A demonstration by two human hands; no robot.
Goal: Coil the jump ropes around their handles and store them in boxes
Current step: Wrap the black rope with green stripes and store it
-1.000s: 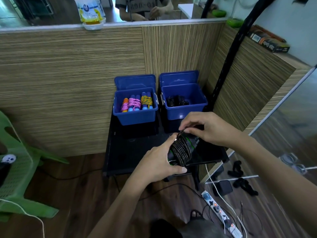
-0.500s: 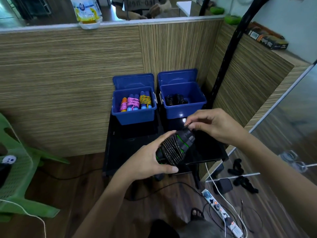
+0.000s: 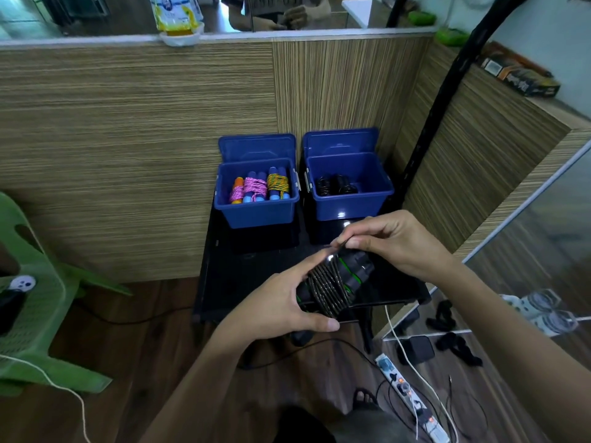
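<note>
While our left hand (image 3: 281, 302) clasps the black jump rope bundle (image 3: 332, 282), our right hand (image 3: 393, 241) pinches the cord's slippery, springy end; we'd hold by the stiff handles.

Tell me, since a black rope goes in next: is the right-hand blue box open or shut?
Open: the right blue box has its lid standing upright behind it.

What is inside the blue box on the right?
The right blue box holds a few black coiled jump ropes bunched at its left side; the rest of its floor looks bare. Its front wall hides the lower part, so an exact count cannot be made.
</note>
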